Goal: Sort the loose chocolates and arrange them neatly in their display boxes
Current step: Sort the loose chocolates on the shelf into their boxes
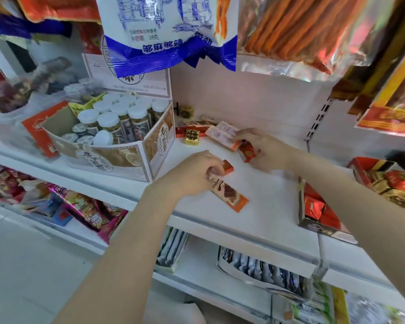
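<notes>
Several chocolates (192, 136) lie loose on the shelf (262, 206) left of the display box (313, 213), left hand (192, 174) pinching a red one (228, 166), right hand (264, 148) gripping another (247, 153), sorting barely half done

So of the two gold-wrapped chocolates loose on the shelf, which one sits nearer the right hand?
The front gold chocolate, beside the red wrappers, is nearer the right hand. The other gold chocolate sits farther back against the shelf wall.
</notes>
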`<state>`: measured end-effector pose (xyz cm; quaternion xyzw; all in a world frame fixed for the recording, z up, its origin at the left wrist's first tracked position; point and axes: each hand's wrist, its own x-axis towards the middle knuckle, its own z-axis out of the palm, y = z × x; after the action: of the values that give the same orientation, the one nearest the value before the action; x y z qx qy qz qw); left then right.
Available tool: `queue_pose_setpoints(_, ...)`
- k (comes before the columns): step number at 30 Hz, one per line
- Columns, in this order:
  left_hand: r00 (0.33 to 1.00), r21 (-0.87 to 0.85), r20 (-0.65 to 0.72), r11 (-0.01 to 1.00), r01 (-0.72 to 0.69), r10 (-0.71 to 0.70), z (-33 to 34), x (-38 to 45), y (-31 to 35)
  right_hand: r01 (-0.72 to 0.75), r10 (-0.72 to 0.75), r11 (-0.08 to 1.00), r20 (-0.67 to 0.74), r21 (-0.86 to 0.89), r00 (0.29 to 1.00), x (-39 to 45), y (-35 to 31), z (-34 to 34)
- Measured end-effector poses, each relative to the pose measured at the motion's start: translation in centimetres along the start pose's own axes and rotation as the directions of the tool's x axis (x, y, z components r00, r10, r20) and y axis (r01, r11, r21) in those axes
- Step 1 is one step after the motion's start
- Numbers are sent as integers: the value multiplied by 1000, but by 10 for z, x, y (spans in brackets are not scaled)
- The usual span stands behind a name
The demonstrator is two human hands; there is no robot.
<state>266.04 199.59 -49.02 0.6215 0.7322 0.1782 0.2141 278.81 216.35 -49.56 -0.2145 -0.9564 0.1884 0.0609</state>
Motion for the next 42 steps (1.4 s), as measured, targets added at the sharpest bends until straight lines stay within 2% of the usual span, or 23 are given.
queue_pose_setpoints(3, 986, -30, -145, 996, 82, -86, 1, 3, -3, -72, 69, 993, 36, 91, 997, -17, -2, -9)
queue_pose_setpoints(6, 961, -65, -218, 985, 157, -168, 6, 6, 1, -211, 234, 958, -106, 193, 966, -19, 0, -8)
queue_pose_setpoints(8, 964, -46, -199, 985, 169, -175, 11, 10, 5, -277, 298, 952, -181, 132, 937, -15, 2, -3)
queue_pose_setpoints(10, 965, -14, -185, 982, 186, -185, 17, 14, 7, -320, 330, 944, -172, 84, 928, -12, 3, 1)
queue_pose_setpoints(14, 957, 52, -227, 979, 198, -181, 20, 20, 13, -363, 388, 904, -79, 227, 918, -12, -1, -3)
queue_pose_setpoints(17, 949, 51, -262, 980, 193, -174, 21, 22, 13, -379, 413, 879, -68, 291, 908, -15, -4, -4)
queue_pose_setpoints(21, 966, 137, -239, 981, 137, -102, 21, 23, 13, -335, 362, 923, -133, 189, 923, -27, -9, -13)
queue_pose_setpoints(25, 975, 197, -216, 975, 103, -60, 20, 25, 16, -181, 184, 982, 67, -43, 981, -42, -17, -15)
queue_pose_setpoints(27, 963, 200, -257, 971, 132, -78, 20, 24, 18, -116, 125, 989, 96, -97, 988, -44, -20, -8)
queue_pose_setpoints(29, 952, 160, -289, 976, 150, -99, 20, 22, 21, -110, 116, 988, 54, -111, 992, -46, -22, -3)
queue_pose_setpoints(32, 946, 30, -310, 993, 111, -97, 18, 20, 29, -196, 193, 980, -79, -33, 978, -60, -22, -13)
queue_pose_setpoints(37, 965, 7, -262, 1000, -18, 19, 24, 19, 62, -373, 369, 926, -347, 60, 862, -120, 3, -54)
queue_pose_setpoints(39, 969, 6, -237, 997, -74, 74, 28, 19, 76, -447, 455, 888, -327, 105, 828, -139, 12, -55)
queue_pose_setpoints(42, 967, -15, -214, 990, -142, 136, 34, 19, 98, -444, 480, 877, -290, 184, 828, -156, 20, -49)
